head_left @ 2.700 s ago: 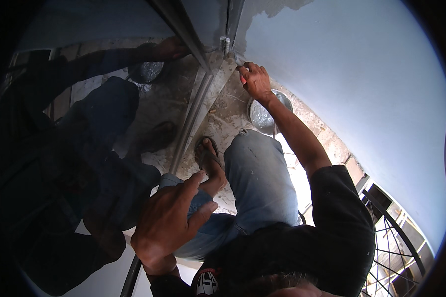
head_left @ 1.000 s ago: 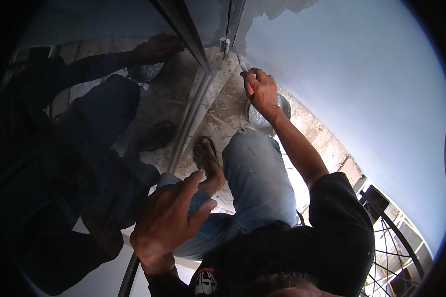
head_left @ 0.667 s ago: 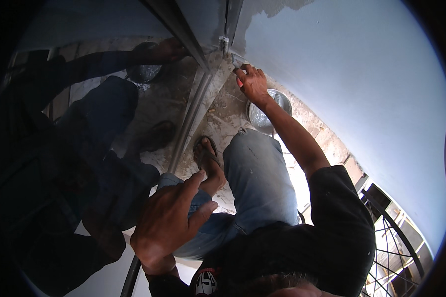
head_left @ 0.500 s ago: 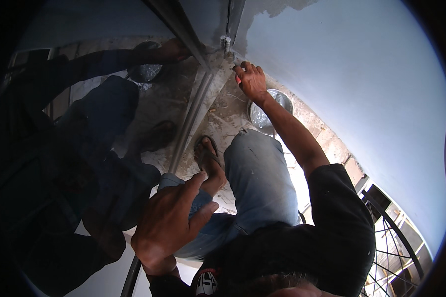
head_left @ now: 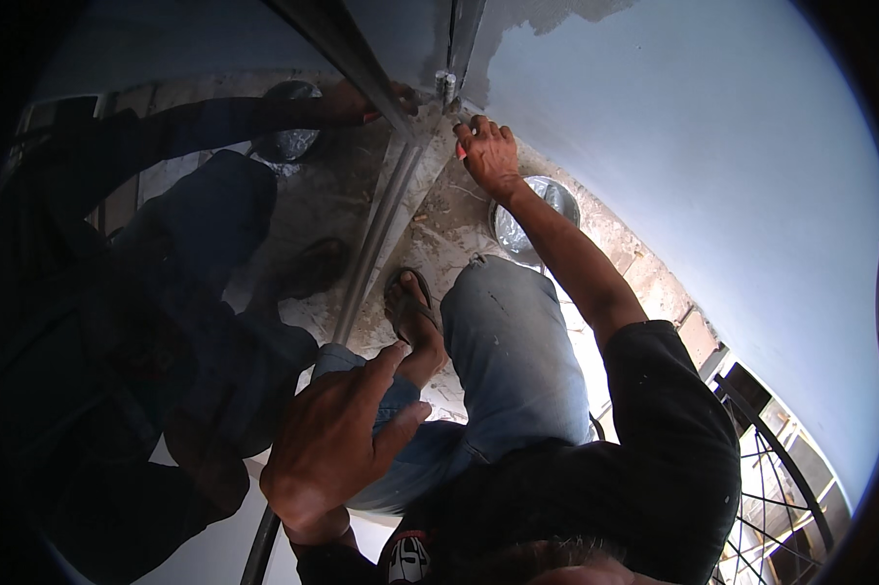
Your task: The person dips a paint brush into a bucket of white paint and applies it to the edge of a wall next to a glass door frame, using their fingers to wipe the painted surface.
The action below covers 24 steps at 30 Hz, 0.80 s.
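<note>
Overhead, the right hand (head_left: 490, 156) reaches full-stretch, fingers curled around a small red tool (head_left: 460, 151).

– What are we wearing?
– A black short-sleeved shirt (head_left: 673, 439), faded blue jeans (head_left: 517, 351) and a dark sandal (head_left: 407, 310).
– And past our fingers?
– Both hands bare, no gloves.
</note>
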Each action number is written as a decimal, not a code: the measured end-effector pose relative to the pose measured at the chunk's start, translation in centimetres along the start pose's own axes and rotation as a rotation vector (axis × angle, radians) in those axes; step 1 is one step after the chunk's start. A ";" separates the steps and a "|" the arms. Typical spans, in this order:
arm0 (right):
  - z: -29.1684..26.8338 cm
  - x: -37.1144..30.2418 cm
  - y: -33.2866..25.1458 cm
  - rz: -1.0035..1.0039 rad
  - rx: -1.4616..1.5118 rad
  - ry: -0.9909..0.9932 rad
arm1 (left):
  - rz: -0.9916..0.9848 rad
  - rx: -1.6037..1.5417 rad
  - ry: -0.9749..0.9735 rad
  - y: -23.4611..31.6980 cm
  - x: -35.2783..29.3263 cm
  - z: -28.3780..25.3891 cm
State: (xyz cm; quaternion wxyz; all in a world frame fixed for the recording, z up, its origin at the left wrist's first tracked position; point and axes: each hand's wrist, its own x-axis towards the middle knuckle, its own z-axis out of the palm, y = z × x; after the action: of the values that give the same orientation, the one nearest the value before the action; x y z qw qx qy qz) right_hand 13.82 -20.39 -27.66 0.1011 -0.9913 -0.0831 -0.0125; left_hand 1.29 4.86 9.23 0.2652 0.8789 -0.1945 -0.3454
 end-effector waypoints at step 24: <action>1.1 -0.2 0.0 -0.009 0.001 -0.012 | 0.015 0.000 0.022 0.1 0.0 0.1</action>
State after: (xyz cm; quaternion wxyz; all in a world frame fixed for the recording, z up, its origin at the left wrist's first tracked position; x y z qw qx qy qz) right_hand 13.60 -20.25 -28.78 0.1011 -0.9909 -0.0882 -0.0069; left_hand 1.16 4.76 9.22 0.2699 0.8813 -0.1980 -0.3336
